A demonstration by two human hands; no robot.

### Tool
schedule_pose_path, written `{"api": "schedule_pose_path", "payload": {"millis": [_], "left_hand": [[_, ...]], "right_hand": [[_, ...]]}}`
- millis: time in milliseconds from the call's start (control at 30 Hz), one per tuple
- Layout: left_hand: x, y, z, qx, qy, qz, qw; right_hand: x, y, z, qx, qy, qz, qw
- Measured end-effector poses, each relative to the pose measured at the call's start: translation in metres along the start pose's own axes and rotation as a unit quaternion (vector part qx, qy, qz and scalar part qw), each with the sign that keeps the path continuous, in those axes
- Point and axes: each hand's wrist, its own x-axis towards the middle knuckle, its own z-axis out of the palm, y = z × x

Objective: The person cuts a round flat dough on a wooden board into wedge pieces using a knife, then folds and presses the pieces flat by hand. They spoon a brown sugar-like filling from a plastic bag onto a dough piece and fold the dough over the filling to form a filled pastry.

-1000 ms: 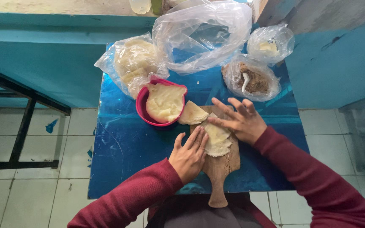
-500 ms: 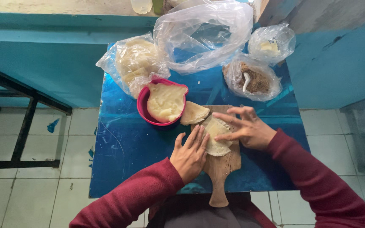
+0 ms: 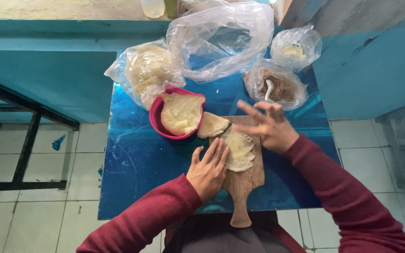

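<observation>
Head view: pale folded dough round on the paddle-shaped wooden board is pinned under flat left-hand fingers; right hand, fingers spread, has been lifted off it since, freeing the fold.

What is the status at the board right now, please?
Left hand flat on dough. Right hand open, fingers spread over board. Bowl close beside.
</observation>
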Motion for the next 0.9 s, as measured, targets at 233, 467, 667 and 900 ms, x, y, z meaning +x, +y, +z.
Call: {"api": "schedule_pose_path", "payload": {"millis": [233,467,667,900], "left_hand": [[0.000,0.000,0.001,-0.005,0.015,0.002,1.000],[0.001,0.000,0.002,-0.002,-0.002,-0.001,1.000],[0.001,0.001,0.003,-0.010,-0.002,0.001,1.000],[-0.002,0.001,0.004,-0.005,0.001,-0.001,1.000]], "right_hand": [[0.011,0.001,0.010,-0.011,0.000,-0.044,0.999],[0.000,0.009,0.007,0.010,-0.011,0.002,1.000],[-0.010,0.005,0.000,-0.037,0.009,0.012,0.999],[-0.006,-0.014,-0.004,0.104,0.027,-0.084,0.991]]}}
